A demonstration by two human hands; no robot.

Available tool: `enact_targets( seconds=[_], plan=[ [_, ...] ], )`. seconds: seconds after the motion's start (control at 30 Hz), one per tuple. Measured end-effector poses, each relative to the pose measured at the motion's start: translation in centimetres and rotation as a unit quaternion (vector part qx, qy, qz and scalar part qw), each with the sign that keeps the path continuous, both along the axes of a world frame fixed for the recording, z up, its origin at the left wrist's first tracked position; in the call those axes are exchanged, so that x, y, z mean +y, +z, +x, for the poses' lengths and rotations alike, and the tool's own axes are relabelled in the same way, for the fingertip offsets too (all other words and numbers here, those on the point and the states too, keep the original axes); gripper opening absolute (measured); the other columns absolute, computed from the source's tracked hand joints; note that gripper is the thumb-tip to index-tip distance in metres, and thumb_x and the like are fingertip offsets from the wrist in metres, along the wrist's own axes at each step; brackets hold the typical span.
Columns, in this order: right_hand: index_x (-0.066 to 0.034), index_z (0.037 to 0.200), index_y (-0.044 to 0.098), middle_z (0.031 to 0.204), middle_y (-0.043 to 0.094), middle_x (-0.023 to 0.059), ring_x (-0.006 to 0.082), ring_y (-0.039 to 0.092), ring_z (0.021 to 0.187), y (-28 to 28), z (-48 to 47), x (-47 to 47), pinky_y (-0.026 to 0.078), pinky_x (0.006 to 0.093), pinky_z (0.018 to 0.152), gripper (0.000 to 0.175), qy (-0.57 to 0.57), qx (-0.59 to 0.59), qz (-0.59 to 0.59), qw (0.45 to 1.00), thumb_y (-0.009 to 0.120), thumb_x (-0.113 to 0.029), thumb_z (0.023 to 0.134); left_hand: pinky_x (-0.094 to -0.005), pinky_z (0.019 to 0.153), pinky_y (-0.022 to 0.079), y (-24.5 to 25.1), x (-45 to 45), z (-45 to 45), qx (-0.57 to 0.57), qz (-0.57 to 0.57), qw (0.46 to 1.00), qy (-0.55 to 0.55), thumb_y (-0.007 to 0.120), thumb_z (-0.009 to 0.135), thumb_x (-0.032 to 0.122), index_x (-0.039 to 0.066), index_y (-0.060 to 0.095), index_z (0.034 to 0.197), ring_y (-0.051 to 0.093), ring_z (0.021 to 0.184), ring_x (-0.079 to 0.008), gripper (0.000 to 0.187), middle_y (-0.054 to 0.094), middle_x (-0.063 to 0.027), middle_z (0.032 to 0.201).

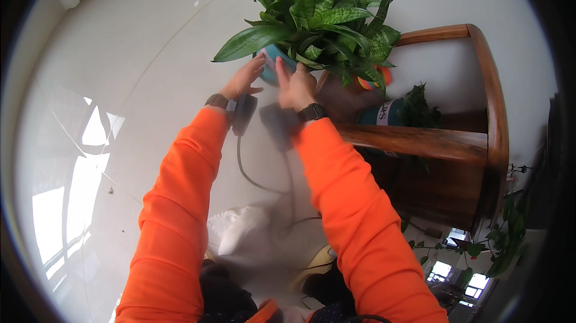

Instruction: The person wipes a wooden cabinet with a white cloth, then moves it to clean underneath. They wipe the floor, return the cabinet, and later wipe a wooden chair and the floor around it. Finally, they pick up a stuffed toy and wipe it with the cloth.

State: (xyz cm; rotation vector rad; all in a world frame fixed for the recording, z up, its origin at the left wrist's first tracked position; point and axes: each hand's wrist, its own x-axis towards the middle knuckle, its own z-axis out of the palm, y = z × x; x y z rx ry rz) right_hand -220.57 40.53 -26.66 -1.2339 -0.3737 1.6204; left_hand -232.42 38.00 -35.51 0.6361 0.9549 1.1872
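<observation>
A leafy green potted plant (324, 21) stands at the top of the head view, in a teal pot (268, 71) with a pale band. My left hand (245, 79) is at the pot's near left side, fingers apart. On the pot's near side lies my right hand (294, 82), its fingers pointing up along the wall. Whether either hand bears any of the pot's weight cannot be told. Each wrist wears a dark strap with a cabled device; the left device (244, 114) shows sharply, the right one (279, 125) is blurred.
Right of the plant is a wooden stand (418, 143) with a second teal pot (391, 112) lying sideways in view and a bright striped round object (375, 78). A white cloth (238, 228) lies on the floor near my feet. Trailing vines (508, 233) hang at the lower right.
</observation>
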Motion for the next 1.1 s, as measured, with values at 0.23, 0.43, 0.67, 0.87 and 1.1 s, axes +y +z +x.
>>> enact_targets(
  seconds=[0.23,0.43,0.67,0.87,1.1],
  plan=[
    [-0.0027,0.117,0.044,0.118,0.047,0.0075,0.0200,0.058,0.094,-2.2,8.0,-8.3,0.048,0.0331,0.085,0.032,0.218,-0.107,0.025,0.970,0.048,-0.026,0.095,-0.0484,0.101,0.037,0.5,-9.1,-1.9,-0.097,-0.090,0.990,0.047,0.050,0.090,0.038,0.012,0.024,0.144,0.034,0.131,-0.0272,0.066,0.026,-0.0114,0.146],
    [-0.0064,0.105,0.054,0.103,0.060,0.0064,0.0146,0.059,0.085,-7.1,20.4,-17.9,0.047,0.0271,0.071,0.016,0.140,-0.311,0.019,0.940,0.049,-0.017,0.094,-0.0446,0.100,0.040,1.0,-21.0,-7.8,-0.033,-0.164,0.985,0.044,0.043,0.092,0.037,0.010,0.033,0.140,0.045,0.122,-0.0238,0.056,0.044,-0.0106,0.134],
    [-0.0040,0.103,0.055,0.097,0.058,0.0085,0.0195,0.056,0.081,-11.2,32.6,-21.3,0.047,0.0297,0.073,0.017,-0.021,-0.655,0.033,0.755,0.049,-0.002,0.087,-0.0390,0.093,0.046,0.1,-32.4,-10.3,0.043,-0.305,0.943,0.129,0.041,0.094,0.027,0.007,0.044,0.131,0.054,0.110,-0.0186,0.042,0.056,-0.0067,0.115],
    [-0.0044,0.104,0.056,0.106,0.054,0.0108,0.0241,0.054,0.095,-12.0,23.4,-23.7,0.046,0.0309,0.077,0.021,0.234,-0.594,0.194,0.745,0.056,-0.004,0.083,-0.0340,0.088,0.046,-0.7,-33.5,-8.0,0.192,-0.309,0.931,0.013,0.051,0.091,0.025,0.003,0.050,0.121,0.056,0.097,-0.0156,0.038,0.057,-0.0058,0.104],
    [-0.0088,0.108,0.059,0.121,0.049,0.0133,0.0306,0.051,0.108,-11.3,12.9,-27.3,0.046,0.0360,0.085,0.031,0.465,-0.466,0.392,0.642,0.065,-0.016,0.079,-0.0291,0.079,0.048,-0.8,-30.9,-4.4,0.295,-0.229,0.924,-0.083,0.052,0.091,0.023,0.004,0.053,0.118,0.058,0.092,-0.0151,0.033,0.061,-0.0073,0.104]
  ],
)
